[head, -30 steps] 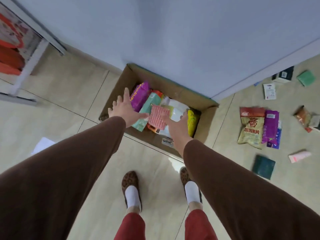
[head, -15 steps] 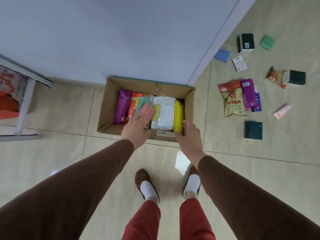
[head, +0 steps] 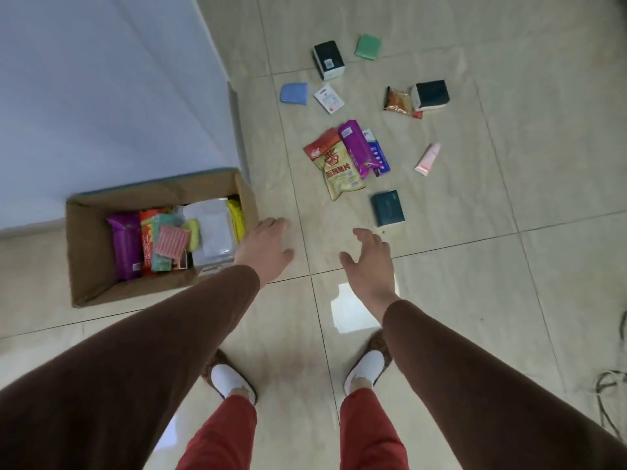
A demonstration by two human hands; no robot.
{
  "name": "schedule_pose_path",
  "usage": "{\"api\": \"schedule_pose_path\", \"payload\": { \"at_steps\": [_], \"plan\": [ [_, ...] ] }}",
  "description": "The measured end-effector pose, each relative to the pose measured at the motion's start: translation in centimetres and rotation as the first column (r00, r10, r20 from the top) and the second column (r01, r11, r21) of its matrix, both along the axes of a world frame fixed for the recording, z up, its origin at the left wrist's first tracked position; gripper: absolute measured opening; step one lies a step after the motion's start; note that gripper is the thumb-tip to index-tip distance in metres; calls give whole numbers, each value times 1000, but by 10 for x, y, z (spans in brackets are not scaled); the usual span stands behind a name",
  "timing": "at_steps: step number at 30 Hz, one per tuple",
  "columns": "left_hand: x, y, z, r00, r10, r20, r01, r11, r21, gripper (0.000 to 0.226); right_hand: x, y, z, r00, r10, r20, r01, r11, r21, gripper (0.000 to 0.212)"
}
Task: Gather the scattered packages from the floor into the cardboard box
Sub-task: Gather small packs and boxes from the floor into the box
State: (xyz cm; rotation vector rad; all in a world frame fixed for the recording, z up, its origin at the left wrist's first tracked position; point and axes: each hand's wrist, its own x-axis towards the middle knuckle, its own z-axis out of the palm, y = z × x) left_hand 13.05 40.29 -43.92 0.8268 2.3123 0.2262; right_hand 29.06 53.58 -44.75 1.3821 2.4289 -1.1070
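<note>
The cardboard box (head: 88, 252) sat against the wall, packets packed inside. More packages lay scattered on the tiles to its right, among them a chips bag (head: 337, 167) and a dark green packet (head: 387, 208). Both the left hand (head: 266, 251) and right hand (head: 368, 262) hung empty, fingers loose.

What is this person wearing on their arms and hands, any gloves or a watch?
Both arms are covered to the wrist by plain dark brown long sleeves, smooth and without print or visible cuffs. The left hand and right hand are bare: no gloves, and no rings or watch that I can make out. Lower down show red trousers and white socks in patterned brown slippers.
</note>
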Motion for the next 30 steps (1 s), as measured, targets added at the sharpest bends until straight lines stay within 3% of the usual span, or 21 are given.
{"api": "schedule_pose_path", "payload": {
  "at_steps": [6,12,30],
  "plan": [
    [87,106,-3,1000,-6,21,6,1000,-8,50,82,108,2,999,-43,26,43,999,3,51],
    [129,194,-7,999,-42,24,42,999,7,51,111,204,3,998,-52,36,52,999,10,51],
    [68,423,-42,996,83,-22,-83,996,-22,48,47,459,-14,993,82,80,-84,996,21,52]
  ]
}}
